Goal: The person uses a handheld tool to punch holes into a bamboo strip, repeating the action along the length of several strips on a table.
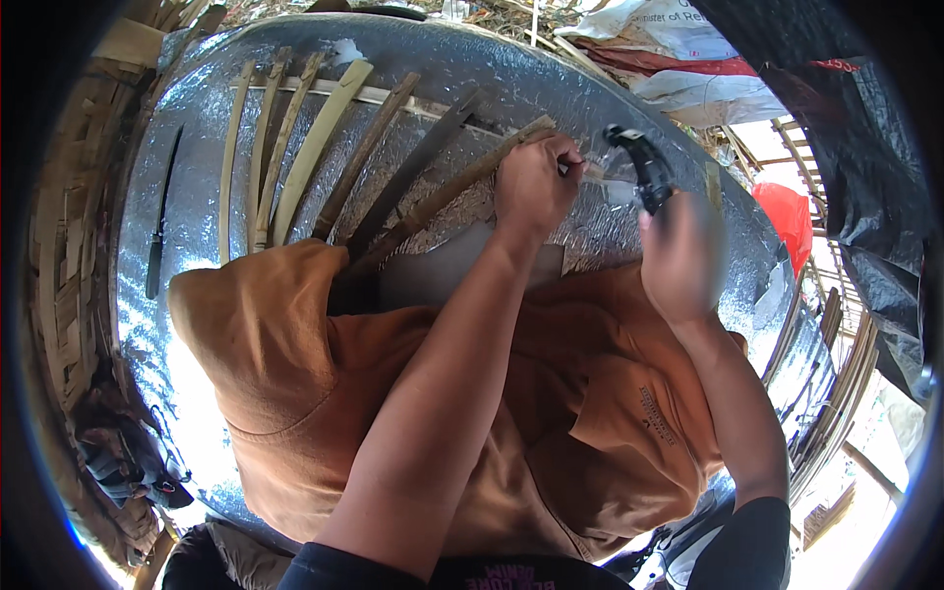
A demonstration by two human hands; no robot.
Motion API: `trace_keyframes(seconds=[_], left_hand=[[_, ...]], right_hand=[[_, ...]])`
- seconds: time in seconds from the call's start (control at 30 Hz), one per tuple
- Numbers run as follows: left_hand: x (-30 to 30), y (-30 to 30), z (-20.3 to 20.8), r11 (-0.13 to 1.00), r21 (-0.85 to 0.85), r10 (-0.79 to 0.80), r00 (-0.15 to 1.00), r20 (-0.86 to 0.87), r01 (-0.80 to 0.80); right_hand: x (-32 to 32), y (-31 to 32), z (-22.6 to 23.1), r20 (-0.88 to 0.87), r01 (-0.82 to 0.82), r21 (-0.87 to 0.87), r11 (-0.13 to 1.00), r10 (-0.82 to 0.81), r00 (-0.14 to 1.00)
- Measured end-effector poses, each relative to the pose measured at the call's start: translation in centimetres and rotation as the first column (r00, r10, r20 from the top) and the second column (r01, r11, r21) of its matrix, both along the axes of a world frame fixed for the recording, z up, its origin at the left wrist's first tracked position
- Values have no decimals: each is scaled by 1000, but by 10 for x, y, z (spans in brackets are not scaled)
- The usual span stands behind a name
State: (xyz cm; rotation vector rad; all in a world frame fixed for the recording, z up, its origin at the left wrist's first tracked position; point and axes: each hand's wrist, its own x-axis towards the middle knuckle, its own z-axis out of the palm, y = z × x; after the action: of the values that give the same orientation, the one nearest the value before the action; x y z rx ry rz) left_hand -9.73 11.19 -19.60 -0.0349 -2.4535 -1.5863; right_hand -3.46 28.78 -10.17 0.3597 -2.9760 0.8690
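My left hand is closed, its fingers curled together over the upper end of a brown bamboo strip. What it pinches, if anything, is hidden by the fingers. To its right my right hand, partly smeared, is wrapped round a black hammer whose curved head points up and toward the left hand, apart from it. More bamboo strips fan out to the left, their upper ends along a pale crosspiece. All lie on a silvery foil sheet. Brown cloth lies under my forearms and covers the strips' lower ends.
A long dark knife lies on the foil at the left. Woven bamboo borders the left side. On the right are a red bag, black plastic sheeting and bamboo poles. White sacks lie at the back right.
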Motion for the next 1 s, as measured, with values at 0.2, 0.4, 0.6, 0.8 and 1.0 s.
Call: trace_keyframes(seconds=[0.2,0.4,0.6,0.8,1.0], left_hand=[[5,-1,3,1000,4,-3,999,53,3],[3,-3,2,1000,3,-15,998,57,14],[1,-3,3,1000,7,-9,999,43,8],[2,-2,3,1000,22,-6,999,37,5],[5,-2,7,1000,-28,4,998,61,-2]], right_hand=[[-2,5,-3,-24,-92,41,995,93,995],[-5,1,-4,85,-4,110,994,-5,996],[-4,-3,-2,-13,80,-69,994,-82,997],[-1,-4,1,37,-25,-15,1000,26,999],[-4,3,-3,58,-94,54,994,91,994]])
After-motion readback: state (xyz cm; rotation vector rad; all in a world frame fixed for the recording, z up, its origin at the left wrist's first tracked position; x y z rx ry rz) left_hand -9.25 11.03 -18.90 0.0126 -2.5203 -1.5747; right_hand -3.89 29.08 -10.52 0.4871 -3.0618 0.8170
